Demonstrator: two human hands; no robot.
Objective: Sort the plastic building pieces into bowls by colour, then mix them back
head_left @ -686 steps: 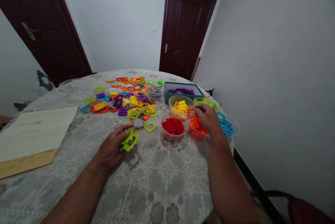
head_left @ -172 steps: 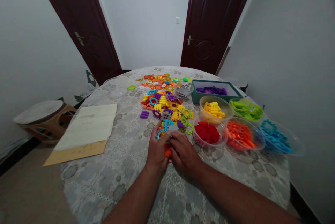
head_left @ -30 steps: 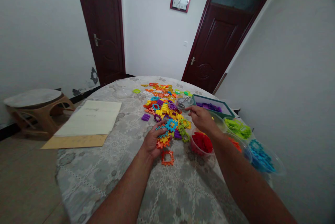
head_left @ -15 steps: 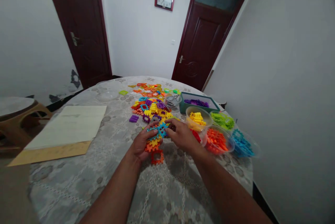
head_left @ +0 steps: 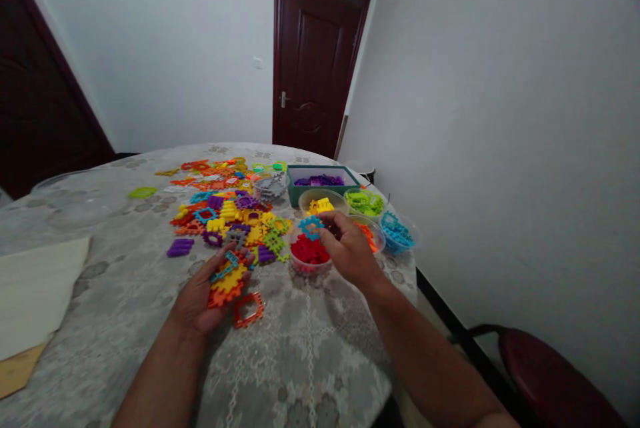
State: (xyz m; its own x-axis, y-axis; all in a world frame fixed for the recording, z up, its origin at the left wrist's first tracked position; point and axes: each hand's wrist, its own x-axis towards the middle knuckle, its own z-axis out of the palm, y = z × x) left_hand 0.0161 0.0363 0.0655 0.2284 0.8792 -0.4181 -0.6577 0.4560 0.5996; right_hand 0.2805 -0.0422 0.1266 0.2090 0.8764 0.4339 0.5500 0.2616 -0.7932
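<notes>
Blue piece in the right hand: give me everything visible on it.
The blue piece is small and flat, bright blue, with square teeth around its edge and what looks like openings through the middle, though fine detail is too small to tell. It looks like plastic and seems whole. The right hand pinches its right side between thumb and fingers. It is off the table, in view overlapping the clear tub; exact height can't be told.

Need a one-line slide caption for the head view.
Right hand holds a blue piece near the bowl of red pieces; left hand holds yellow, orange and blue pieces.
</notes>
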